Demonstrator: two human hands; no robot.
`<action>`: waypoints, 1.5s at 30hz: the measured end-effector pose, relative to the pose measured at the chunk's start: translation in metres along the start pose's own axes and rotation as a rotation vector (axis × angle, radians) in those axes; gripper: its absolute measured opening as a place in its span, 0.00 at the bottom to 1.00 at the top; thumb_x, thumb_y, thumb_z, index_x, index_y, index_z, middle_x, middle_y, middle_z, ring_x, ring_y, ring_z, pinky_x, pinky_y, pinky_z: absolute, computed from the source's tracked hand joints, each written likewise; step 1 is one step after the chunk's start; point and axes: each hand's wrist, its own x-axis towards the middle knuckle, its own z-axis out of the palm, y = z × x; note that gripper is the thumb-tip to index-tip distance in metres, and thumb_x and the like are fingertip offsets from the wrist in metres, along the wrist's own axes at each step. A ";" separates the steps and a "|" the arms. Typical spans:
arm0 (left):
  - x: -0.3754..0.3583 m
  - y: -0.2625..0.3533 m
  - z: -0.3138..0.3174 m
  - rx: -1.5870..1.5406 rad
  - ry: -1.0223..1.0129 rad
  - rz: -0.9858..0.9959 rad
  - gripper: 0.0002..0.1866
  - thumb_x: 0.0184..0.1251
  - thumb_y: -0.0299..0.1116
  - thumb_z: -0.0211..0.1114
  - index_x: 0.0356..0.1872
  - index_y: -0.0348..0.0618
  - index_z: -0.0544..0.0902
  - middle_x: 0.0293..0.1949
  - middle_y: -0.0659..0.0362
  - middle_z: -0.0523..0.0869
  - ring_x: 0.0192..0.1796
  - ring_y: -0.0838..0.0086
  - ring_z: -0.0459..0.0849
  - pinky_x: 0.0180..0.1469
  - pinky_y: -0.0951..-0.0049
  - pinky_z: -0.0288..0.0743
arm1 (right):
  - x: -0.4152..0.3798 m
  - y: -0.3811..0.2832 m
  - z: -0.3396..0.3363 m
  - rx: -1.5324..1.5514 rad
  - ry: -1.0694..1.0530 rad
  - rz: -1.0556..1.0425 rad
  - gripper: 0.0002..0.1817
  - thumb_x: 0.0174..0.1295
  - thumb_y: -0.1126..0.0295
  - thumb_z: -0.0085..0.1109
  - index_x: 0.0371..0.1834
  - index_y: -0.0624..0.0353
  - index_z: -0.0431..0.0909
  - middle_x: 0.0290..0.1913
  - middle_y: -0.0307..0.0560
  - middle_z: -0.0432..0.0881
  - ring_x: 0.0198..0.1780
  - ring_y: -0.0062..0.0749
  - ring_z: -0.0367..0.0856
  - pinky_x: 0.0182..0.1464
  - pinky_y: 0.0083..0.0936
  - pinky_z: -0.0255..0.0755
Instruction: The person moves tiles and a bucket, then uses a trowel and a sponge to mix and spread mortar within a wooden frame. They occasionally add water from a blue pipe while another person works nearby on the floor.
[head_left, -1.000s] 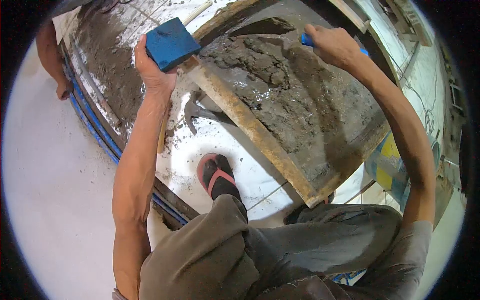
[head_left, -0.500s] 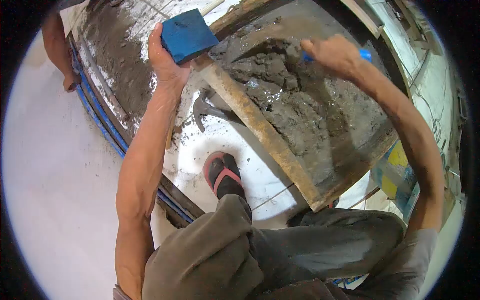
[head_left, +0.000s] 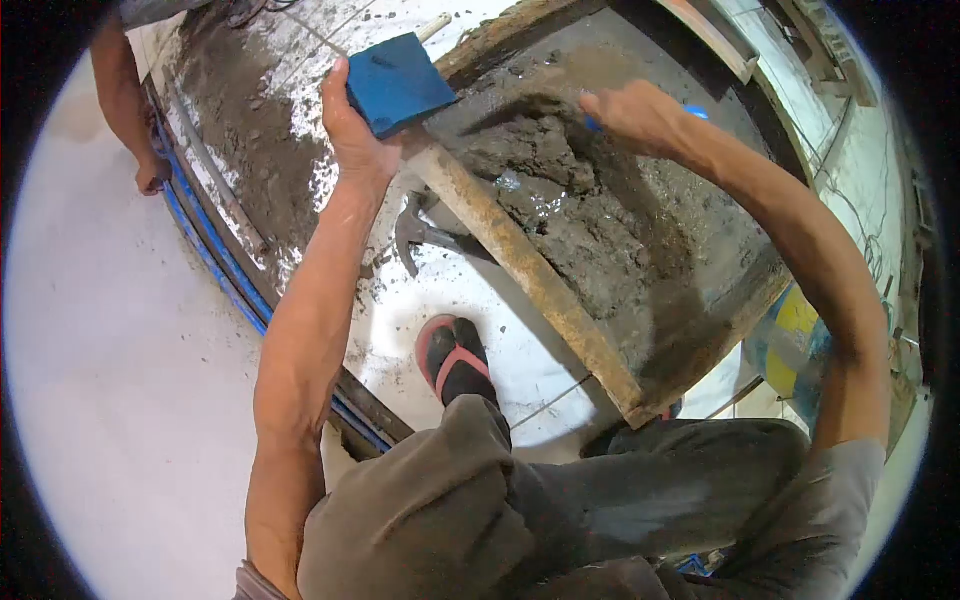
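Observation:
My left hand [head_left: 360,140] grips a blue square box [head_left: 400,85] by its side and underside, above the near corner of a wooden trough. Its flat face is turned up toward me. My right hand [head_left: 640,118] is closed around the blue handle [head_left: 697,111] of a tool over the wet grey mortar [head_left: 570,200]. The tool's working end cannot be made out against the mortar. A claw hammer [head_left: 412,235] lies on the tiles below my left hand, its handle running toward the trough's wooden side [head_left: 530,270].
At the upper left, another person's hand [head_left: 152,174] touches blue conduits [head_left: 215,255] along the white wall. Dirt and rubble [head_left: 235,120] lie beside them. My sandalled foot [head_left: 455,360] stands near the trough. A yellow-and-blue container [head_left: 795,320] sits at the right.
My right hand has moved left over the mortar. The blue box in my left hand has shifted slightly right and down, and the whole view has shifted a little the same way.

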 end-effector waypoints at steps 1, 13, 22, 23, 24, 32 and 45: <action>-0.001 -0.001 -0.002 -0.004 -0.018 0.005 0.14 0.66 0.49 0.62 0.41 0.51 0.78 0.39 0.63 0.83 0.42 0.69 0.83 0.48 0.63 0.77 | -0.013 0.003 -0.004 -0.013 0.040 -0.013 0.14 0.59 0.75 0.55 0.48 0.58 0.67 0.33 0.53 0.80 0.31 0.53 0.84 0.28 0.43 0.77; -0.003 0.000 0.004 0.029 0.004 0.001 0.14 0.66 0.49 0.63 0.41 0.51 0.79 0.39 0.63 0.83 0.41 0.69 0.84 0.47 0.62 0.79 | -0.027 0.071 0.032 -0.053 0.173 0.311 0.11 0.62 0.75 0.53 0.46 0.59 0.66 0.38 0.55 0.80 0.34 0.55 0.84 0.31 0.43 0.77; -0.002 0.000 0.005 0.057 0.079 0.003 0.15 0.67 0.50 0.61 0.41 0.51 0.79 0.38 0.62 0.84 0.41 0.68 0.84 0.48 0.62 0.78 | -0.012 0.056 0.010 -0.102 0.267 0.111 0.14 0.61 0.67 0.58 0.47 0.54 0.67 0.38 0.49 0.78 0.43 0.47 0.84 0.35 0.40 0.78; -0.002 0.001 0.003 0.054 0.065 -0.003 0.15 0.67 0.50 0.61 0.41 0.51 0.79 0.39 0.61 0.84 0.41 0.68 0.84 0.48 0.62 0.78 | -0.003 0.057 0.003 -0.069 0.309 0.151 0.14 0.62 0.66 0.58 0.47 0.54 0.68 0.41 0.48 0.78 0.44 0.47 0.84 0.38 0.40 0.79; -0.001 0.002 0.001 0.050 0.049 -0.007 0.15 0.67 0.50 0.61 0.41 0.51 0.79 0.39 0.61 0.84 0.41 0.68 0.84 0.48 0.62 0.78 | 0.010 0.059 0.001 -0.072 0.323 0.141 0.14 0.62 0.67 0.58 0.48 0.54 0.67 0.41 0.48 0.78 0.45 0.48 0.84 0.38 0.41 0.79; 0.006 -0.003 0.001 0.085 0.065 0.027 0.18 0.67 0.52 0.60 0.43 0.47 0.78 0.39 0.60 0.82 0.41 0.68 0.83 0.47 0.62 0.78 | 0.046 0.034 0.029 0.046 0.233 0.108 0.15 0.61 0.73 0.55 0.50 0.55 0.67 0.40 0.54 0.79 0.40 0.53 0.84 0.36 0.44 0.78; 0.005 -0.010 0.004 0.159 0.019 -0.026 0.21 0.67 0.52 0.60 0.46 0.44 0.79 0.41 0.57 0.85 0.42 0.66 0.85 0.50 0.63 0.79 | -0.134 0.014 0.012 0.190 -0.036 0.105 0.17 0.52 0.75 0.60 0.42 0.59 0.64 0.33 0.57 0.79 0.33 0.61 0.81 0.32 0.48 0.75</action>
